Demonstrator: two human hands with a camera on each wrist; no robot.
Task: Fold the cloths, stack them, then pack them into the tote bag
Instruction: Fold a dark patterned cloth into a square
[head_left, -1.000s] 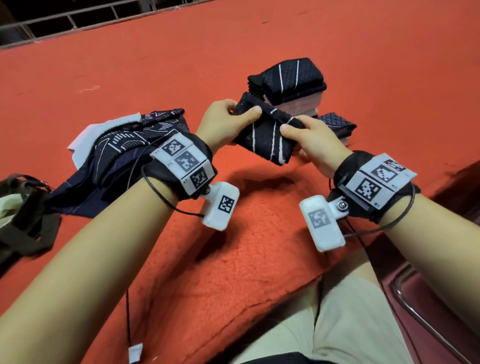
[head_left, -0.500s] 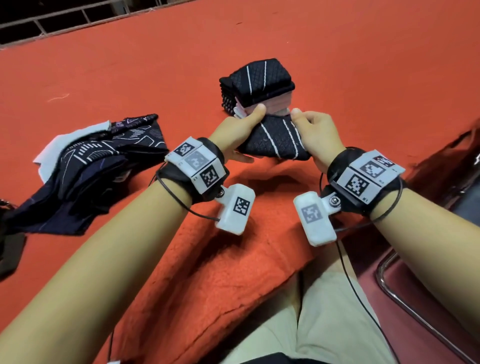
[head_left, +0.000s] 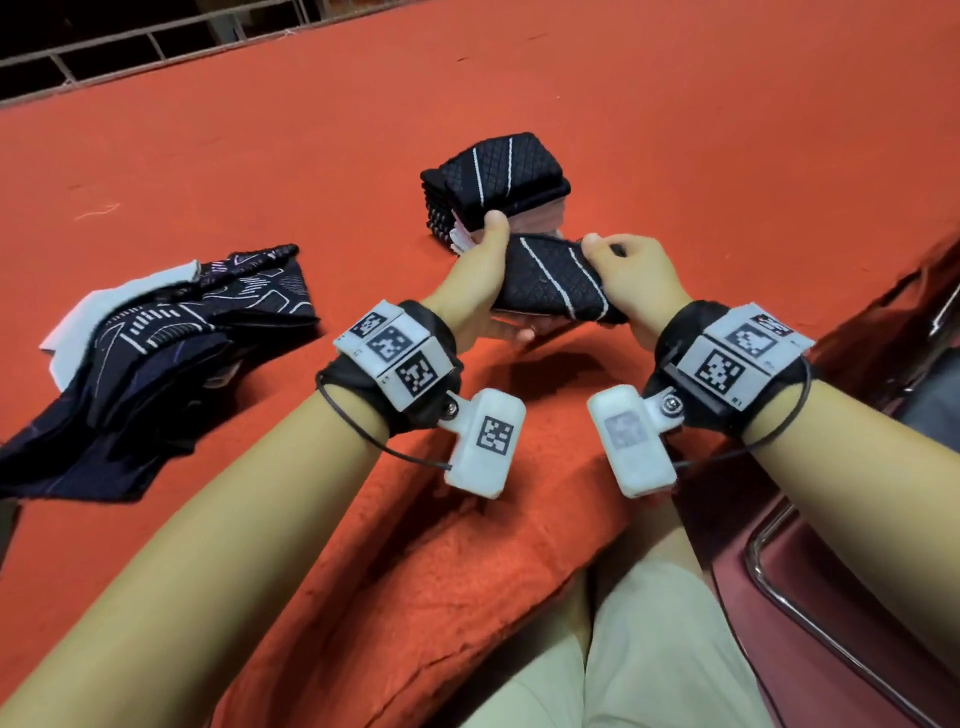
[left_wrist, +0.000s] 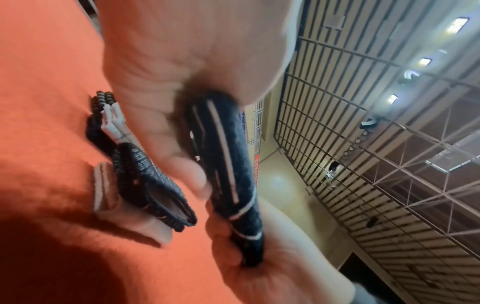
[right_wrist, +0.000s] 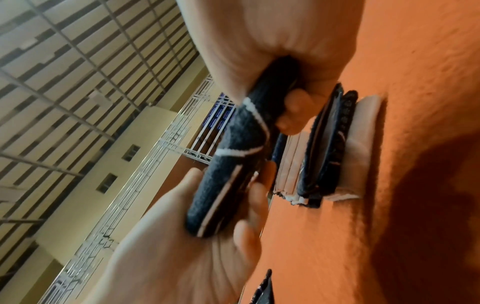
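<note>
Orange blanket (head_left: 675, 130) underlies everything, a loose dark cloth pile (head_left: 171, 353) well left of the fingers, the folded stack (head_left: 493, 176) just beyond them, while left hand (head_left: 475, 283) and right hand (head_left: 631, 280) pinch a folded striped cloth (head_left: 550, 278) between thumbs and curled fingers.

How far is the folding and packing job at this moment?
Done: a stack of folded dark cloths on the orange blanket. In hand: left hand and right hand grip a folded black white-striped cloth. Left: the unfolded dark patterned cloths, then packing.
</note>
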